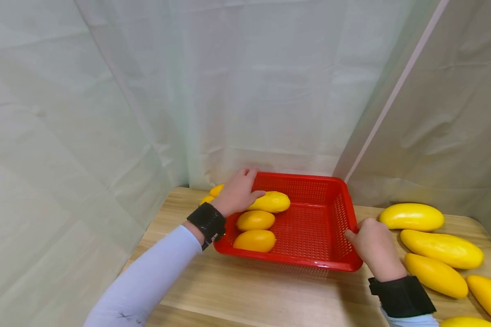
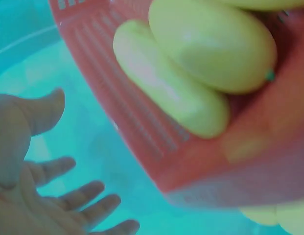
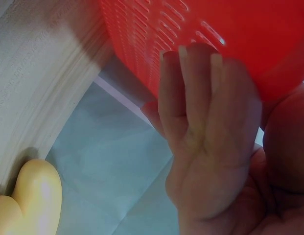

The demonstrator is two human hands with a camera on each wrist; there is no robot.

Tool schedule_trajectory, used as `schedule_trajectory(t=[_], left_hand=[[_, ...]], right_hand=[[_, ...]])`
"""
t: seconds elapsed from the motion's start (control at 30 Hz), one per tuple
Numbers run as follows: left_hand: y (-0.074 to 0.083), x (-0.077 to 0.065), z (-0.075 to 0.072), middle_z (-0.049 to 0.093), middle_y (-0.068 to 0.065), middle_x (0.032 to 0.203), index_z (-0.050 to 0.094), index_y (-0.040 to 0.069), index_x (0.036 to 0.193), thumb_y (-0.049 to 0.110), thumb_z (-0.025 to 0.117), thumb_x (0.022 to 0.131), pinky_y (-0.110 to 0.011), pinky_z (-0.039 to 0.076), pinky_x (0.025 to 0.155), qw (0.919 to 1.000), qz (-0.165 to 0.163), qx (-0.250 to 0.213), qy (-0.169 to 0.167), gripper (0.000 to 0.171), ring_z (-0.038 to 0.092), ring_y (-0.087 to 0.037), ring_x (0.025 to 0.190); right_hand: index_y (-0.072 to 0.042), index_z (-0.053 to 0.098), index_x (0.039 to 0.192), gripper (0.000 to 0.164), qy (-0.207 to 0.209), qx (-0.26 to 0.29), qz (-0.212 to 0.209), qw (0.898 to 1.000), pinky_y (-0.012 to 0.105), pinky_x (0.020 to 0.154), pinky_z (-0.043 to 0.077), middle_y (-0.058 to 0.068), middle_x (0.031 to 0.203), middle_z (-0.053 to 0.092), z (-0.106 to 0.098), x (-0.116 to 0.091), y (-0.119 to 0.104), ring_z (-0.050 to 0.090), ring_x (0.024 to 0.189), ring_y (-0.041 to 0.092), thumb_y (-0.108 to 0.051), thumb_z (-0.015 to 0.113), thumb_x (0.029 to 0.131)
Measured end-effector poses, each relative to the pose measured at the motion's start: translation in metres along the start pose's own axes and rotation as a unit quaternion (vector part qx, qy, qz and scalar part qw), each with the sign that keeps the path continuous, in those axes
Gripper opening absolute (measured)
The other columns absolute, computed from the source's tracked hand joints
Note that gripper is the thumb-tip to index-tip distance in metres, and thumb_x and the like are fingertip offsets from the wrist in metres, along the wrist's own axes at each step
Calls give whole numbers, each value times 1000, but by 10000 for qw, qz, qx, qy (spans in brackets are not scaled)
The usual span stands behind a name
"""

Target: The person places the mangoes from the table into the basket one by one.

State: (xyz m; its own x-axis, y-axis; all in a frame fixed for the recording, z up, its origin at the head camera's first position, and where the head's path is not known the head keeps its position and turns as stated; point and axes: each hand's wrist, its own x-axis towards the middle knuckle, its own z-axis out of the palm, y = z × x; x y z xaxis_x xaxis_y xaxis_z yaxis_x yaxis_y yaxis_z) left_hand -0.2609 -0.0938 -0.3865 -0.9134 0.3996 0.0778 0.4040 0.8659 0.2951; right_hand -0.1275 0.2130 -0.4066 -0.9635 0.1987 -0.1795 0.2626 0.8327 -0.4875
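A red plastic basket (image 1: 303,260) with perforated walls holds several yellow fruits along its left side. Two are plump, mango-like ones (image 1: 254,240), and behind them lies a longer yellow fruit (image 1: 275,202). My right hand (image 1: 377,249) grips the basket's right rim, thumb over the edge and fingers curled against the outer wall (image 3: 205,36). Over the basket's left end is my left hand (image 1: 236,195), partly covering the long fruit in the head view. The left wrist view shows this left hand (image 2: 44,171) with fingers spread, apart from the basket wall.
Several long yellow fruits (image 1: 442,249) lie on the wooden table (image 1: 229,290) to the right, close to my right wrist. More yellow fruits (image 1: 217,190) show beyond the basket's left end. Pale cloth (image 1: 270,91) hangs behind the table and on both sides.
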Motion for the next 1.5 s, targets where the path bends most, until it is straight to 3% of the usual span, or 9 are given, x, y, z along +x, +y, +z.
schedule_trajectory(t=[0.2, 0.33, 0.53, 0.7, 0.87, 1.1, 1.3, 1.5], left_hand=[[-32, -2, -12, 41, -18, 136, 35, 7, 140, 39, 63, 86, -44, 48, 94, 9916, -711, -713, 816, 68, 51, -28, 108], [-58, -7, -12, 37, -19, 139, 32, 8, 142, 40, 60, 88, -50, 48, 93, 9806, -1327, -938, 1094, 69, 51, -31, 109], [-88, -22, -1, 44, -24, 126, 33, 1, 137, 44, 59, 87, -52, 46, 90, 9695, -2101, -755, 1011, 71, 47, -37, 106], [-102, -35, 11, 45, -28, 118, 36, -5, 127, 50, 60, 83, -48, 46, 84, 9613, -2608, -656, 592, 74, 48, -38, 101], [-107, -42, 19, 51, -26, 111, 39, -8, 121, 51, 64, 79, -42, 49, 75, 9587, -2731, -700, 387, 76, 53, -34, 93], [-109, -44, 29, 45, -23, 113, 34, -8, 123, 48, 66, 77, -41, 48, 81, 9571, -2801, -736, 45, 79, 48, -33, 95], [-109, -43, 34, 48, -18, 95, 43, -6, 110, 51, 64, 78, -31, 42, 61, 9581, -2812, -546, -15, 68, 50, -29, 81], [-112, -43, 38, 48, -16, 88, 41, -4, 109, 49, 61, 79, -29, 37, 56, 9511, -3019, -630, -150, 64, 51, -28, 74]], right_hand=[[10, 64, 94, 31, 0, 24, 30, 10000, 31, 51, 54, 14, 69, 65, 0, 0, 0, 56, 50, 16, -20, 66, 86], [10, 64, 94, 31, 22, 39, 27, 10000, 31, 51, 54, 14, 69, 65, 0, 0, -1, 56, 50, 16, -20, 66, 86], [9, 64, 92, 29, 56, -5, -4, 10000, 30, 49, 53, 12, 66, 64, 0, 0, -2, 55, 49, 16, -19, 65, 86], [9, 64, 90, 29, 79, -40, -24, 10000, 29, 49, 52, 11, 64, 63, 0, 1, -4, 55, 48, 16, -20, 65, 86], [9, 64, 91, 29, 53, -33, -21, 10000, 29, 49, 52, 11, 65, 63, -1, 1, -4, 55, 48, 16, -20, 65, 86], [10, 64, 91, 29, 22, -67, 45, 10000, 29, 49, 53, 11, 65, 63, 0, 2, -3, 55, 49, 17, -19, 65, 86], [9, 65, 91, 29, 8, -80, 81, 9999, 30, 50, 53, 11, 65, 63, 0, 1, -2, 55, 49, 17, -20, 66, 86], [9, 65, 91, 29, 5, -69, 85, 9999, 29, 50, 53, 11, 65, 63, -1, 0, -2, 55, 49, 17, -19, 65, 86]])
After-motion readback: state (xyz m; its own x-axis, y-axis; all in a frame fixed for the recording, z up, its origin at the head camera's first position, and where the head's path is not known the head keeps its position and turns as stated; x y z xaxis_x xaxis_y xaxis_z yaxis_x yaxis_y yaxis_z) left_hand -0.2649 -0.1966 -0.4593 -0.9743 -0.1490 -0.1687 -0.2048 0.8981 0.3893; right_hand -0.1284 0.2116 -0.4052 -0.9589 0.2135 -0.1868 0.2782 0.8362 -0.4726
